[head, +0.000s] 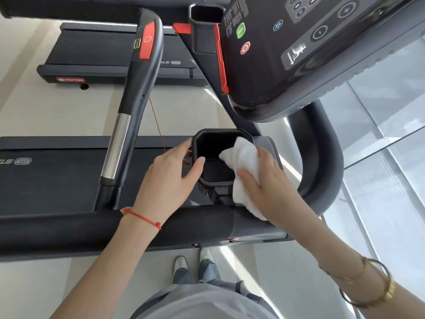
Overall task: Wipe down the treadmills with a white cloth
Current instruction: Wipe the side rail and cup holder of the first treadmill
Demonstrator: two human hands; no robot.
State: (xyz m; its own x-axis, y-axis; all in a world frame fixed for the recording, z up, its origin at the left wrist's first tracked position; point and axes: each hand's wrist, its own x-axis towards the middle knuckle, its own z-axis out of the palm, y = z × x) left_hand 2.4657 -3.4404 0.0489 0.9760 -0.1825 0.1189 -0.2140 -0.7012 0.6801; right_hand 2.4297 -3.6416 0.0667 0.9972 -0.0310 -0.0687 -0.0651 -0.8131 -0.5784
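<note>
The person stands at the side of a treadmill (57,180), looking straight down over its black cup holder (216,155), which sits near the middle of the view. The right hand (266,187) grasps a bunched white cloth (241,166), fingers spread over it and thumb curled against its near side, pressing it onto the cup holder's rim at 3 o'clock; one corner of the cloth dips into the dark well, and the rest hangs down toward the thick black handrail (92,233) that runs across at 6 o'clock. The left hand (170,178) grips the cup holder's opposite edge at 9 o'clock, thumb on the rim and fingers curled round the outer wall. A red string bracelet (142,218) circles the left wrist, and gold bangles (372,284) ring the right forearm.

At 1 o'clock the glossy console (299,54) juts out, with a green button (241,30) and a red stop button (245,48) (both on its near face). At 11 o'clock a side handle (138,93) with a red panel and a chrome grip slants away, and a thin red cord (157,125) hangs just beside it. A second treadmill (115,54) lies beyond at 11 o'clock. White shoes (193,261) show on the pale floor (34,111) at 6 o'clock.
</note>
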